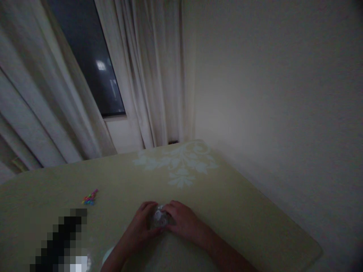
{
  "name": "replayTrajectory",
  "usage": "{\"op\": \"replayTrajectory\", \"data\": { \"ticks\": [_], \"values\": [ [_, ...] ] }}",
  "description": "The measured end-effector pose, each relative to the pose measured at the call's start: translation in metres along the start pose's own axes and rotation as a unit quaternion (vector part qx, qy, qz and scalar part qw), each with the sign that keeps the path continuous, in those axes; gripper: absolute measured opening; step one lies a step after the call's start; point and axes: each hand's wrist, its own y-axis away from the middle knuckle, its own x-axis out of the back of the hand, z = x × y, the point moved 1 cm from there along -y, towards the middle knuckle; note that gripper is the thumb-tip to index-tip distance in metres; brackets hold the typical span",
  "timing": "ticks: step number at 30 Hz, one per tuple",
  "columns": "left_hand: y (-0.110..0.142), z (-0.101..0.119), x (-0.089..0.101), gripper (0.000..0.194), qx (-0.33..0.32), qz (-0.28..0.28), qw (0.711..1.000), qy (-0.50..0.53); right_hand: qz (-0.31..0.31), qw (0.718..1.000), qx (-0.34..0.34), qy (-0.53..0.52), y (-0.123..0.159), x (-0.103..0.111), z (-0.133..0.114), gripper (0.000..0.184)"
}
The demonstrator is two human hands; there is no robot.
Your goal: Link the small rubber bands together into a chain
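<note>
A small clear object (160, 218), see-through with shiny highlights, is on or just above the table between my hands; its exact kind is hard to make out in the dim light. My left hand (144, 223) curves around its left side, thumb along the near edge. From the right, my right hand (181, 219) grips it, with fingers over the far edge and thumb at the near side. Both hands' fingers partly cover it.
A little heap of brightly coloured small pieces (90, 197) lies on the yellowish table (227, 200) to the left. A pixelated dark area covers the lower left. A pale round thing (107, 254) shows partly behind my left forearm. Wall and curtains (159, 75) border the table.
</note>
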Motion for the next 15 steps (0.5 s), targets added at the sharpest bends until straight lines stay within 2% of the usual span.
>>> {"op": "replayTrajectory", "data": {
  "ticks": [5,8,15],
  "values": [
    [-0.003,0.008,0.004,0.061,-0.021,0.010,0.999,-0.042,0.011,0.998,0.040,-0.053,0.000,0.003,-0.001,0.066],
    [-0.004,0.012,0.006,0.060,-0.031,0.008,0.998,-0.052,0.004,0.996,0.052,-0.073,-0.001,0.004,0.002,0.071],
    [-0.004,0.004,0.002,0.065,0.016,0.007,1.000,-0.021,0.004,0.997,0.030,-0.073,-0.003,0.002,0.009,0.083]
  ]
}}
